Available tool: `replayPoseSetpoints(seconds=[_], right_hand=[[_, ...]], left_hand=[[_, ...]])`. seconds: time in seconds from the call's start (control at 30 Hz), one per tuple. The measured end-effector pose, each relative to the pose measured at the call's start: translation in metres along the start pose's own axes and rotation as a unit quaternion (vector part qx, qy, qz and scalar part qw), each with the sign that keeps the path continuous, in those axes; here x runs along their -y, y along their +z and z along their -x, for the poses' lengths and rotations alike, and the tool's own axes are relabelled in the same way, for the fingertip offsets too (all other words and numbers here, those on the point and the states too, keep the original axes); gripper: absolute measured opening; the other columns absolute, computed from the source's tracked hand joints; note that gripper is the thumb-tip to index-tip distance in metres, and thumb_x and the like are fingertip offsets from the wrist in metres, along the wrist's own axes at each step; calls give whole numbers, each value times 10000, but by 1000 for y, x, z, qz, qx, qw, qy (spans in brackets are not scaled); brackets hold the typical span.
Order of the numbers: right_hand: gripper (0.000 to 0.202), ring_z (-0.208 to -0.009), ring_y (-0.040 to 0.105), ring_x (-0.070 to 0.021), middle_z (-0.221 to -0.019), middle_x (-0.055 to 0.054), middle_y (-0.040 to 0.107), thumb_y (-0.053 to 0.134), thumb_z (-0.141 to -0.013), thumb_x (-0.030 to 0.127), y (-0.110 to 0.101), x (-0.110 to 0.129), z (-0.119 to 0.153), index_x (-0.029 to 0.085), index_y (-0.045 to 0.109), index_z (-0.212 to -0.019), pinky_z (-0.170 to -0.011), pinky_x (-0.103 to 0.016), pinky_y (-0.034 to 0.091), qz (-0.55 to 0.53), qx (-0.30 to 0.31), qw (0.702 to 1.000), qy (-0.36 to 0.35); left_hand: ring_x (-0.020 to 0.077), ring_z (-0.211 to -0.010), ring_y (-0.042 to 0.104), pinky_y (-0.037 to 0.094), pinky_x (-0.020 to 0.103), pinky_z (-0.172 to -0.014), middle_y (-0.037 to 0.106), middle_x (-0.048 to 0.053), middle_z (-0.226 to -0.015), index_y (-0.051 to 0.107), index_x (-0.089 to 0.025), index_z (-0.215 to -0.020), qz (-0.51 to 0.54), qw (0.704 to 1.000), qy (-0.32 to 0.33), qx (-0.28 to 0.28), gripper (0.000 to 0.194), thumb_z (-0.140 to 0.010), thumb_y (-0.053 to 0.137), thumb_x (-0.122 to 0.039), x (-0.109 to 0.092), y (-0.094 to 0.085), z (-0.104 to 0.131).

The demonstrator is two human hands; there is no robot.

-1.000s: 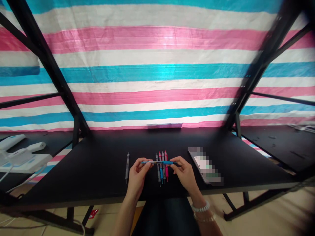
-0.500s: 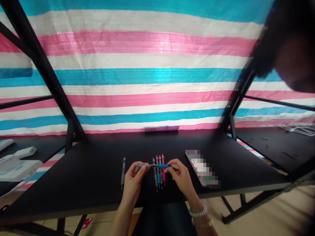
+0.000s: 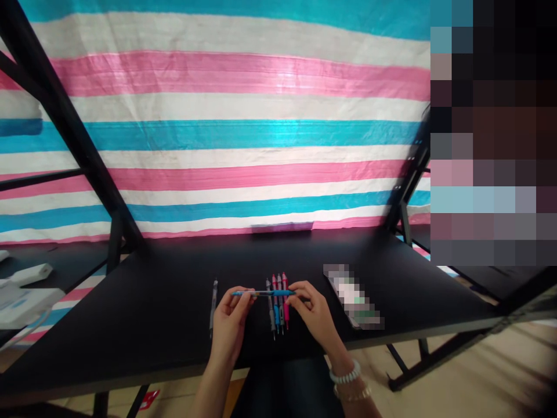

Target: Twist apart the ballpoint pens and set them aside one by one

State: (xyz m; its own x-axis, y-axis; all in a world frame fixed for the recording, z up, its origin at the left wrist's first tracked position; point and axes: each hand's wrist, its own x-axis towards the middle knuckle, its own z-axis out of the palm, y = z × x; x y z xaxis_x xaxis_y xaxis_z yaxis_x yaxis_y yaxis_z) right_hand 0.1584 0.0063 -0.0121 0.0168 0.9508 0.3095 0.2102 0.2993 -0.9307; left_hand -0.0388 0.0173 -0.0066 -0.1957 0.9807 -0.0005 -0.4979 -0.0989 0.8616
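"What's in the hands?"
"On my feed, the left hand (image 3: pixel 229 319) and right hand (image 3: pixel 312 310) are each pinched closed on one end of a blue pen (image 3: pixel 263 293)."
"Where is it?"
"I see it sideways over four pens (image 3: pixel 277 313) on the table (image 3: pixel 165 325)"

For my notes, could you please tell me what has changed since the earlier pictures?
The left hand and right hand have drifted slightly left over the row of pens; a pixelated patch now covers the upper right. Both hands still hold the blue pen; the lone pen, row and phone stayed put.
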Motion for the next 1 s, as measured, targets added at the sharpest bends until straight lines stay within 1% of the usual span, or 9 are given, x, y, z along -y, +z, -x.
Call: replayPoseSetpoints(seconds=[0.07, 0.2, 0.33, 0.47, 0.57, 0.67, 0.77, 0.9, 1.0], right_hand=[[250, -687, 644, -181, -743, -21, 673, 596, -923, 440, 1, 0, 0, 200, 627, -862, -556, -237, 430, 11, 9, 1000, -4], [375, -571, 482, -125, -602, 41, 509, 510, -975, 431, 2, -1, 1, 208, 527, -674, -576, -238, 360, 30, 28, 999, -14], [458, -528, 379, -112, -562, 63, 392, 472, -983, 483, 4, -6, 1, 217, 436, -613, -519, -237, 292, 20, 39, 999, -6], [515, -507, 377, -116, -535, 57, 387, 433, -986, 541, 3, -6, 0, 222, 418, -582, -502, -243, 296, -5, 36, 999, 2], [537, -524, 438, -131, -539, 33, 470, 384, -1002, 557, 3, -5, -1, 203, 526, -624, -537, -252, 347, -25, 32, 999, 6], [530, -547, 465, -144, -567, 18, 530, 356, -1005, 576, 1, -7, -1, 182, 636, -788, -549, -255, 365, -42, 22, 999, 13], [520, -536, 441, -142, -568, 23, 518, 367, -995, 592, -1, -11, 0, 179, 646, -848, -528, -252, 351, -54, 7, 998, 22], [506, -538, 442, -144, -573, 19, 517, 398, -983, 600, -2, -15, 1, 180, 649, -854, -512, -251, 342, -67, 3, 997, 32], [493, -548, 451, -148, -576, 18, 519, 423, -975, 599, -2, -15, 1, 183, 653, -846, -513, -251, 342, -72, 5, 997, 37]], left_hand=[[173, -818, 711, 550, 294, -824, 750, 23, -824, 706, -187, -823, -2, 1000, 5, -5, 355, -591, 909, -364, 1, 0, 0], [187, -851, 712, 542, 292, -829, 751, 23, -806, 722, -188, -814, -7, 1000, 21, -16, 358, -581, 915, -379, 3, 1, 1], [180, -852, 712, 536, 275, -825, 758, 22, -812, 728, -195, -832, -4, 999, 43, -30, 357, -595, 912, -389, 6, 4, 5], [168, -827, 711, 546, 280, -819, 744, 13, -811, 717, -203, -824, 20, 997, 61, -36, 363, -604, 901, -425, 11, 15, 7], [169, -802, 713, 564, 301, -794, 732, 17, -833, 700, -204, -862, 38, 997, 66, -33, 360, -653, 869, -443, 10, 24, 4], [147, -783, 710, 560, 275, -760, 731, 10, -855, 671, -226, -1011, 41, 995, 79, -39, 391, -718, 828, -434, -3, 24, -2], [120, -730, 692, 547, 256, -739, 734, -6, -854, 598, -261, -1173, 20, 994, 100, -39, 489, -749, 814, -377, -24, 15, -8], [123, -654, 666, 534, 257, -682, 727, -3, -806, 595, -232, -1127, -37, 993, 114, -13, 464, -738, 817, -353, -50, 0, -13], [140, -645, 663, 535, 267, -662, 714, -5, -759, 609, -213, -1072, -88, 990, 114, 9, 434, -719, 828, -340, -61, -9, -19]])
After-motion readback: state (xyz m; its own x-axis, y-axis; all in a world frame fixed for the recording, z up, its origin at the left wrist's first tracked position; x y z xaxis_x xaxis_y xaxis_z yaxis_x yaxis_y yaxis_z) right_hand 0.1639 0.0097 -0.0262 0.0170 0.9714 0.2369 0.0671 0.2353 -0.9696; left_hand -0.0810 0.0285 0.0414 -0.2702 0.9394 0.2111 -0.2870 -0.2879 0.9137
